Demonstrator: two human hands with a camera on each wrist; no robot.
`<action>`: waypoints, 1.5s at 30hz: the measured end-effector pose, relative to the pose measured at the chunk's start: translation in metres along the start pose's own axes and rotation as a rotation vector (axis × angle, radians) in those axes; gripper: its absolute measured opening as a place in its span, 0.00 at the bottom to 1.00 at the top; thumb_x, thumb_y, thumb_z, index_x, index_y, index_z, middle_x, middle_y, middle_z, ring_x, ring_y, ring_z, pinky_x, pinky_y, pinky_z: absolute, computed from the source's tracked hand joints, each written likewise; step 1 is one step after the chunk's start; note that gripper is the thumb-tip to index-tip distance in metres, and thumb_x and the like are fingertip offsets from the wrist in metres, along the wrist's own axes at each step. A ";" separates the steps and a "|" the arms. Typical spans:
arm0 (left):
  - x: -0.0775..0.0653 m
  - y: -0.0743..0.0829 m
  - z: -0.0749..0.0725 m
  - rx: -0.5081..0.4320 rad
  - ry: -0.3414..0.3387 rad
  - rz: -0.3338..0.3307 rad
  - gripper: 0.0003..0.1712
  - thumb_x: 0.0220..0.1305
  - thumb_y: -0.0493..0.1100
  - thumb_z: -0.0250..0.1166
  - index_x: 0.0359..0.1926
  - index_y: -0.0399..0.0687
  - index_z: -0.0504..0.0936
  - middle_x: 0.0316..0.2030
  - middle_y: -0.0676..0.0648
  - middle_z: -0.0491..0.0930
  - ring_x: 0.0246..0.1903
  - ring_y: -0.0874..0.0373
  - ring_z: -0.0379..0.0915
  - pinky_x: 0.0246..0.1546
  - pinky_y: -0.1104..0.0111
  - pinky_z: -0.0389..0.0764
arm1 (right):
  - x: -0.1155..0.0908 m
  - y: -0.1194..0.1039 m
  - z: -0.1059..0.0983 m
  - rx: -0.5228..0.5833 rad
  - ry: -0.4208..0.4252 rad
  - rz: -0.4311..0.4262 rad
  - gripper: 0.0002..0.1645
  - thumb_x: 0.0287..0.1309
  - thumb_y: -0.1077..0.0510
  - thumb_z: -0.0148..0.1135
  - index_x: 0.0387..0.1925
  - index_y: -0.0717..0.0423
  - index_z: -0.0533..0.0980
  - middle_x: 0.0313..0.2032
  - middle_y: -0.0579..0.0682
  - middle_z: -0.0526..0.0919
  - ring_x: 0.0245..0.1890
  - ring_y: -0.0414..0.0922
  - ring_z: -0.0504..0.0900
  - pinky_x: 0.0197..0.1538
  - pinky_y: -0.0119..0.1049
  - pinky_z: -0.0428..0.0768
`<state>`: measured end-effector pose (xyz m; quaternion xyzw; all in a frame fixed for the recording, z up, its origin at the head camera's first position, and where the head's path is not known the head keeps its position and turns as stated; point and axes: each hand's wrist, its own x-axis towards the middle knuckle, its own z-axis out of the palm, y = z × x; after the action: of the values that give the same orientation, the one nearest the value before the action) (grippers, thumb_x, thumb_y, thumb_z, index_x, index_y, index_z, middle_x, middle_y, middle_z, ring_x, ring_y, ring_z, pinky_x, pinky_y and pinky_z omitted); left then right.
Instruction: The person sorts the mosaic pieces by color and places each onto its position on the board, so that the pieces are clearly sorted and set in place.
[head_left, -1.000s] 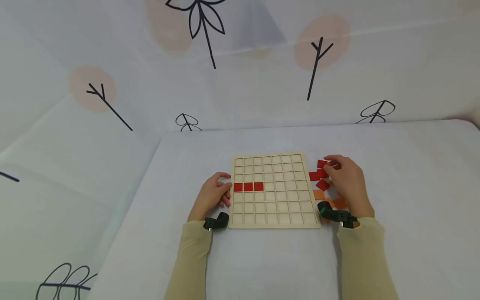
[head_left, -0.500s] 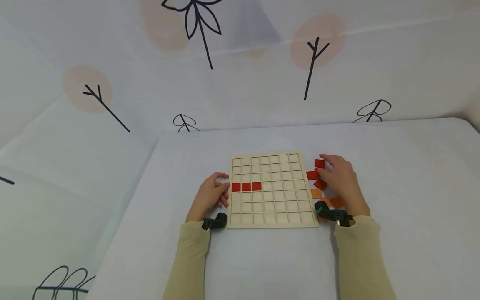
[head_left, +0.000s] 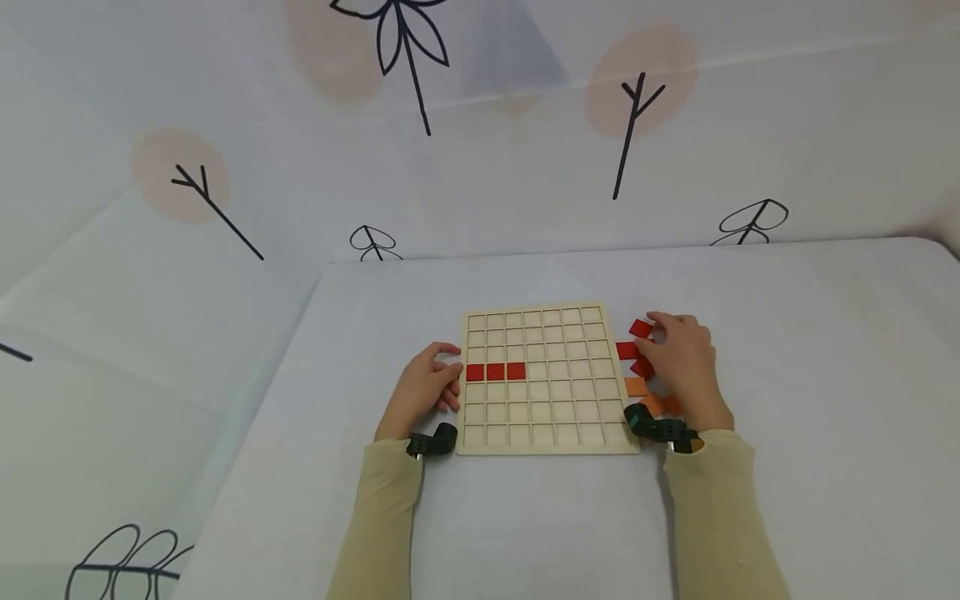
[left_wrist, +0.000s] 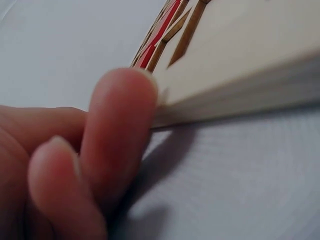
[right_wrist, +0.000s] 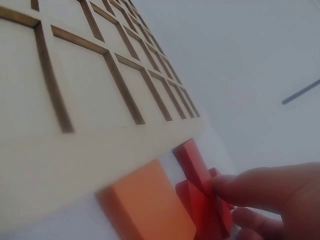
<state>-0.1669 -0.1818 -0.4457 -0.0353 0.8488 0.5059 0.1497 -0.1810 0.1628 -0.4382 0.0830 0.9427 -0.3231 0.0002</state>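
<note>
In the head view, a pale wooden grid board (head_left: 551,451) lies on the white table. Three red square tiles (head_left: 496,372) fill neighbouring cells in one row at its left side. Relaxed fingers of my left hand (head_left: 426,387) rest at the board's left edge, a fingertip against its side in the left wrist view. Beyond the right edge, my right hand (head_left: 681,358) is over loose red tiles (head_left: 627,351). Its thumb (right_wrist: 230,187) touches a red tile (right_wrist: 202,212) in the right wrist view; a firm grip is not visible. The hand partly hides the pile.
Several orange tiles (head_left: 637,387) lie below the red ones, beside the board and partly under the right wrist. One orange tile (right_wrist: 150,200) sits close against the board's edge. A patterned white cloth (head_left: 517,167) hangs behind the table.
My right hand has shifted slightly left among the loose red tiles, and the uppermost red tile has turned a little. The left hand and the three tiles on the board stay put.
</note>
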 end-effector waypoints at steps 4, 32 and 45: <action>0.000 0.001 0.000 -0.005 0.003 -0.011 0.17 0.62 0.46 0.56 0.52 0.54 0.67 0.22 0.42 0.76 0.16 0.50 0.76 0.17 0.65 0.76 | -0.001 0.000 -0.001 -0.035 -0.003 0.008 0.28 0.56 0.54 0.56 0.56 0.63 0.66 0.53 0.70 0.60 0.51 0.66 0.56 0.45 0.58 0.62; 0.000 0.003 0.000 -0.021 0.008 -0.009 0.16 0.63 0.45 0.56 0.51 0.55 0.67 0.22 0.42 0.76 0.16 0.49 0.76 0.16 0.66 0.76 | 0.000 -0.005 0.002 0.026 -0.024 -0.101 0.17 0.57 0.54 0.55 0.46 0.59 0.70 0.46 0.63 0.68 0.46 0.61 0.63 0.44 0.58 0.59; 0.001 0.004 0.000 -0.016 0.006 -0.017 0.16 0.62 0.45 0.56 0.51 0.55 0.67 0.22 0.42 0.76 0.16 0.49 0.76 0.15 0.65 0.76 | -0.001 -0.006 0.002 0.187 -0.026 -0.014 0.19 0.60 0.52 0.52 0.50 0.55 0.69 0.43 0.57 0.73 0.39 0.53 0.69 0.29 0.31 0.73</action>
<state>-0.1691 -0.1801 -0.4429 -0.0452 0.8449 0.5112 0.1511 -0.1816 0.1565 -0.4360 0.0718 0.9089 -0.4108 0.0022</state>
